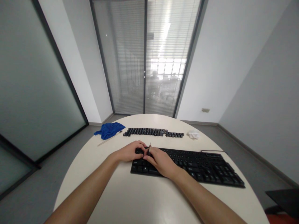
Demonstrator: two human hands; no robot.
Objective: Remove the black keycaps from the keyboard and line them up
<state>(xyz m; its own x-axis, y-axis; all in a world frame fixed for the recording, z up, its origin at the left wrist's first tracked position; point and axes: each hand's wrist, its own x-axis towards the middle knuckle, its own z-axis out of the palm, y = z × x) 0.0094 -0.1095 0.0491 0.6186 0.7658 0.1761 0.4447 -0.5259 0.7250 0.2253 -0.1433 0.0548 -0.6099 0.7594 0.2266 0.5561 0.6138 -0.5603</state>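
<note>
A long black keyboard [203, 168] lies slightly askew on the table in front of me. My left hand [130, 151] rests at its upper left corner, fingers bent and thumb apart from them, with dark keyboard showing in the gap. Close against those fingertips, my right hand [161, 159] pinches a small thin tool [150, 145] with a light tip, held upright over the keyboard's left part. Its lower end is hidden by my fingers, and its exact kind cannot be made out. Behind the keyboard, loose black keycaps [146, 132] lie in rows, with a smaller group [174, 134] to their right.
A crumpled blue cloth [109, 130] lies at the table's far left, beside a thin brush [109, 138]. White crumpled tissue [193, 134] is at the far right. The keyboard cable [213, 151] runs behind it. The round white table [112, 199] stands before a glass partition.
</note>
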